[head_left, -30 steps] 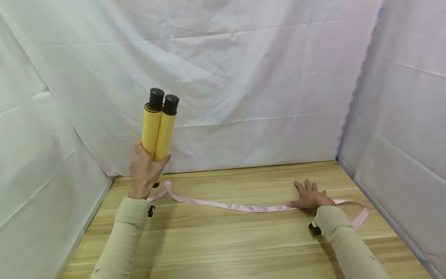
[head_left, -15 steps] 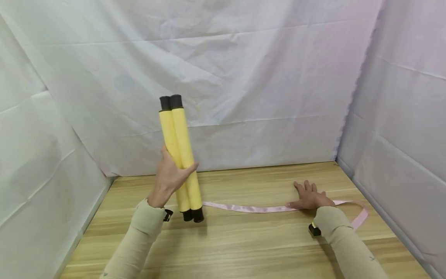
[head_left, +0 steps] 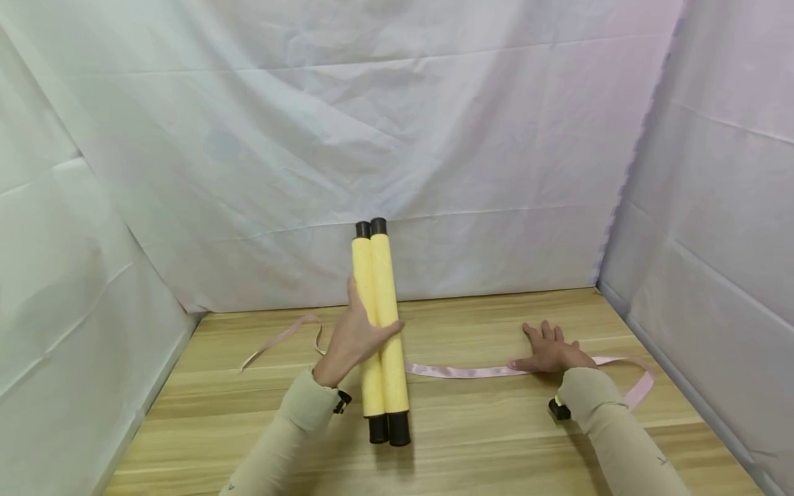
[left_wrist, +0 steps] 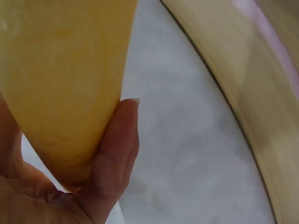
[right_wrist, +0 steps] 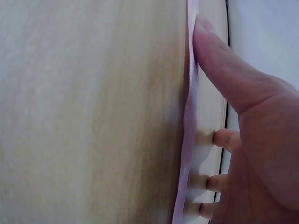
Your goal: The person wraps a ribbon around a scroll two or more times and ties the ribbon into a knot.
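Two yellow tubes with black end caps [head_left: 389,296] stand side by side, tilted, gripped around the middle by my left hand [head_left: 355,337]. In the left wrist view the thumb and fingers lie along a yellow tube [left_wrist: 65,84]. A pink ribbon [head_left: 462,373] runs across the table, passing behind the tubes, its left end curled. My right hand [head_left: 551,350] rests on the table with fingers spread, the thumb at the ribbon. The right wrist view shows the thumb touching the ribbon's edge [right_wrist: 188,121] and fingertips on the wood.
The wooden table [head_left: 484,441] is bounded by a white cloth [head_left: 471,255] at the back and white cloth walls at both sides. The ribbon loops beyond the right wrist near the table's right side.
My left hand has carried the tubes rightward and lower, from the left side toward the middle, turning them so their lower caps come nearer. The right hand has not moved.
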Motion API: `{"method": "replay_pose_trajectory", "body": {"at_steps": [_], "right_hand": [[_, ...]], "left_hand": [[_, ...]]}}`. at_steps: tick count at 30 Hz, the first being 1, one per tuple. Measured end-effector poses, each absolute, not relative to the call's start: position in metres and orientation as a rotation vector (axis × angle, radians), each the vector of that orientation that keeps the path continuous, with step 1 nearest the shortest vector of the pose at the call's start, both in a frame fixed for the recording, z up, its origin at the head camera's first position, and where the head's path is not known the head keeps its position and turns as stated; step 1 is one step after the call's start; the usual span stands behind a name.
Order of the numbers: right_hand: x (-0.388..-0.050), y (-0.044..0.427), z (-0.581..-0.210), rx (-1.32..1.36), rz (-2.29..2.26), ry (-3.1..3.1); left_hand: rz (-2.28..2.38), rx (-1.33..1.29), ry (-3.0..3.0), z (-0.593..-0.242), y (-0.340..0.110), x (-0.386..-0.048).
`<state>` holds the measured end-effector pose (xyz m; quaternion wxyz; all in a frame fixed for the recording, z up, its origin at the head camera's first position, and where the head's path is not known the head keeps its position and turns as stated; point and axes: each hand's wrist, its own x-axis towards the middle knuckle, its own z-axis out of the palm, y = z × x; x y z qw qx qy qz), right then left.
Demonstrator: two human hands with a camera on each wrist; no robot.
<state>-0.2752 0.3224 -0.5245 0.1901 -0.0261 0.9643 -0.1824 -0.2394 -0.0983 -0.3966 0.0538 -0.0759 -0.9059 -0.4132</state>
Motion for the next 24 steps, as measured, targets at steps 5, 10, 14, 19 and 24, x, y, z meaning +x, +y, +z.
{"method": "replay_pose_trajectory", "body": {"at_steps": [5, 10, 14, 19, 24], "right_hand": [[-0.276, 0.324, -0.525, -0.077, -0.527, 2.714], [-0.273, 0.32, -0.52, -0.077, -0.551, 2.701], [-0.27, 0.317, -0.512, -0.085, -0.548, 2.692], [-0.264, 0.311, -0.501, -0.075, -0.553, 2.681], [-0.262, 0.31, -0.499, -0.073, -0.533, 2.682]], "left_hand": [[-1.353, -0.254, -2.799, -0.414, -0.08, -0.239], [-1.435, -0.278, -2.814, -0.434, -0.068, -0.239], [-1.447, -0.246, -2.843, -0.449, -0.06, -0.238], [-1.339, -0.186, -2.949, -0.461, -0.049, -0.238], [-1.274, -0.172, -3.034, -0.467, -0.039, -0.236]]}}
